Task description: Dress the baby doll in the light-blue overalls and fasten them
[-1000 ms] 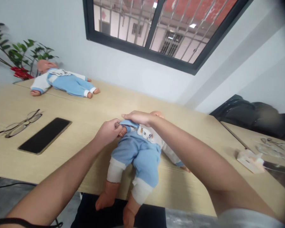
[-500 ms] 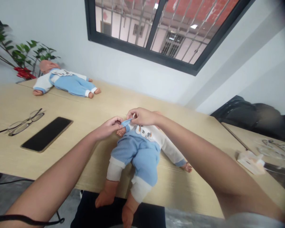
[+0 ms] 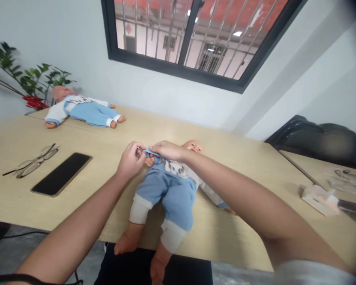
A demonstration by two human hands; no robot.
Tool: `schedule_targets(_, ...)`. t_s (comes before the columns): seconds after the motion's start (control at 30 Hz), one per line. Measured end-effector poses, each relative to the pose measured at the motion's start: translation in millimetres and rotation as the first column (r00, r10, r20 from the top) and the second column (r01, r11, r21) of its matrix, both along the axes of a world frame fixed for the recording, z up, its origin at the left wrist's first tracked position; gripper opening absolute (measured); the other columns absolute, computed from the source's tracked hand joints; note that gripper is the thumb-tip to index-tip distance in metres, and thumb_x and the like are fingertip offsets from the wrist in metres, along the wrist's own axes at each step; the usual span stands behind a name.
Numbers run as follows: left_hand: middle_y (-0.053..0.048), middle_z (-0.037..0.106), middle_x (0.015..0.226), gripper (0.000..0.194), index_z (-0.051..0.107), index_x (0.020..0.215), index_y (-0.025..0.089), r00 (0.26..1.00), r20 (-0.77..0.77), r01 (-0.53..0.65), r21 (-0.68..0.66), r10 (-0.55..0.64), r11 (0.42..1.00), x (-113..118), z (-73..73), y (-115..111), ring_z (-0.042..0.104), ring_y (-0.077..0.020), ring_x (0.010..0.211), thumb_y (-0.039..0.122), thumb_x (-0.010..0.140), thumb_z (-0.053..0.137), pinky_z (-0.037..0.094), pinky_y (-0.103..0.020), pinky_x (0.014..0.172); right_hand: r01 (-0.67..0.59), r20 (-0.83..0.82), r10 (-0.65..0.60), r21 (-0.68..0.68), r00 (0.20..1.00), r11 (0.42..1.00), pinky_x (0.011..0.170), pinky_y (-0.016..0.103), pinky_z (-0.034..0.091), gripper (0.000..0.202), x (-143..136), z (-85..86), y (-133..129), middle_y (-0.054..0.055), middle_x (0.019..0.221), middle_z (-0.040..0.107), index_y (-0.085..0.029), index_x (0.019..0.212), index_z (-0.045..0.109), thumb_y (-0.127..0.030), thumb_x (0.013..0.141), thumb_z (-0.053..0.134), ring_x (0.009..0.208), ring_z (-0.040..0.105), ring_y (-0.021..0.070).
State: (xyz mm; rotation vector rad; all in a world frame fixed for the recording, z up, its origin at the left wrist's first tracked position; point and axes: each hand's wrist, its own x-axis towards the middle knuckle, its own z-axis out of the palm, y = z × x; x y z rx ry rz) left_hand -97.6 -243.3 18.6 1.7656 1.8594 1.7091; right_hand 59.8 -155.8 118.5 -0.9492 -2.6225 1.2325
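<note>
A baby doll (image 3: 178, 198) lies on its back on the table, its feet over the near edge. It wears a white top (image 3: 175, 169) with an animal face print, and blue trousers (image 3: 178, 198) with white cuffs. My left hand (image 3: 132, 159) is closed in a pinch at the end of a blue fabric edge (image 3: 150, 151), which looks like part of the doll's top. From above, my right hand (image 3: 168, 151) grips the same edge, close beside the left fingertips. Just under it is one small doll hand (image 3: 150, 161). My right forearm covers much of the doll's chest.
Another doll (image 3: 89, 113) in similar clothes lies at the back left, near a potted plant (image 3: 32, 81). Eyeglasses (image 3: 37, 161) and a black phone (image 3: 62, 174) rest on the left. A small white box (image 3: 320, 199) and cables (image 3: 348, 180) are at right.
Both hands have moved a little left with the blue fabric edge. My left hand has turned with its fingers curled more tightly. The doll's face now shows above my right forearm.
</note>
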Motion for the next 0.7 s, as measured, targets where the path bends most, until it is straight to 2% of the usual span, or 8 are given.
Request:
schedule_targets(0.1, -0.004, 0.065, 0.093, 0.022, 0.055, 0.108, 0.02, 0.998, 0.06, 0.026, -0.166, -0.017, 0.986, -1.2, -2.2, -1.4, 0.064, -0.0189, 0.079, 0.034, 0.091, 0.056, 0.049, -0.03, 0.075, 0.075, -0.06, -0.084, -0.15, 0.995, 0.986, 0.055, 0.024, 0.03, 0.02, -8.4, -4.0, 9.2, -0.005, 0.062, 0.05, -0.017, 0.074, 0.061, -0.033, 0.086, 0.06, 0.056, 0.038, 0.0105)
schedule_targets(0.2, -0.002, 0.069, 0.077, 0.046, 0.048, 0.125, 0.018, 0.986, 0.123, 0.156, -0.438, -0.113, 0.885, -1.8, 0.8, -5.7, 0.068, -0.0229, 0.07, 0.052, 0.094, 0.056, 0.047, -0.031, 0.066, 0.117, -0.069, -0.134, -0.211, 0.989, 0.971, 0.054, 0.024, 0.033, 0.013, -11.8, -7.4, 15.8, -0.003, 0.064, 0.055, -0.018, 0.074, 0.063, -0.029, 0.082, 0.061, 0.057, 0.043, 0.0107)
schedule_targets(0.27, 0.002, 0.067, 0.065, 0.054, 0.045, 0.131, 0.018, 0.983, 0.098, 0.183, -0.518, -0.155, 0.835, 0.2, 6.8, -10.0, 0.068, -0.0247, 0.064, 0.055, 0.093, 0.057, 0.043, -0.03, 0.061, 0.123, -0.056, -0.138, -0.21, 0.989, 0.97, 0.052, 0.024, 0.031, 0.015, -12.2, -7.3, 18.2, -0.003, 0.062, 0.053, -0.018, 0.069, 0.06, -0.027, 0.081, 0.061, 0.055, 0.041, 0.0106)
schedule_targets(0.37, 0.004, 0.066, 0.063, 0.055, 0.045, 0.134, 0.021, 0.993, -0.009, 0.101, -0.479, -0.12, 0.872, 5.6, 18.6, -17.4, 0.067, -0.025, 0.066, 0.053, 0.091, 0.06, 0.038, -0.029, 0.059, 0.143, -0.019, -0.149, -0.186, 0.989, 0.972, 0.048, 0.026, 0.027, 0.023, -13.8, -4.1, 20.8, -0.003, 0.058, 0.047, -0.019, 0.064, 0.054, -0.029, 0.082, 0.063, 0.052, 0.036, 0.0102)
schedule_targets(0.47, 0.005, 0.063, 0.065, 0.052, 0.052, 0.131, 0.024, 0.989, -0.099, 0.059, -0.408, -0.108, 0.911, 9.9, 27.9, -24.5, 0.063, -0.0217, 0.063, 0.052, 0.088, 0.062, 0.037, -0.027, 0.059, 0.2, 0.058, -0.193, -0.154, 0.979, 0.968, 0.047, 0.027, 0.026, 0.026, -17.6, -1.7, 26.9, -0.003, 0.053, 0.043, -0.019, 0.063, 0.053, -0.031, 0.082, 0.066, 0.049, 0.034, 0.0101)
schedule_targets(0.57, 0.005, 0.059, 0.064, 0.042, 0.064, 0.124, 0.027, 0.968, -0.159, 0.128, -0.35, -0.194, 0.928, 10.5, 31.5, -28.8, 0.058, -0.0174, 0.061, 0.048, 0.088, 0.061, 0.039, -0.026, 0.062, 0.309, 0.129, -0.297, -0.088, 0.946, 0.947, 0.046, 0.028, 0.025, 0.026, -18.1, -3.4, 38.0, -0.002, 0.049, 0.043, -0.019, 0.063, 0.054, -0.03, 0.08, 0.071, 0.046, 0.035, 0.0107)
schedule_targets(0.7, 0.005, 0.056, 0.064, 0.044, 0.069, 0.129, 0.026, 0.931, -0.145, 0.254, -0.403, -0.336, 0.879, 6.9, 32.3, -29.8, 0.052, -0.0146, 0.059, 0.044, 0.09, 0.058, 0.039, -0.026, 0.061, 0.421, 0.144, -0.416, -0.005, 0.898, 0.907, 0.045, 0.029, 0.024, 0.028, -3.8, -7.5, 51.0, -0.001, 0.046, 0.044, -0.019, 0.062, 0.055, -0.03, 0.078, 0.076, 0.043, 0.036, 0.011)
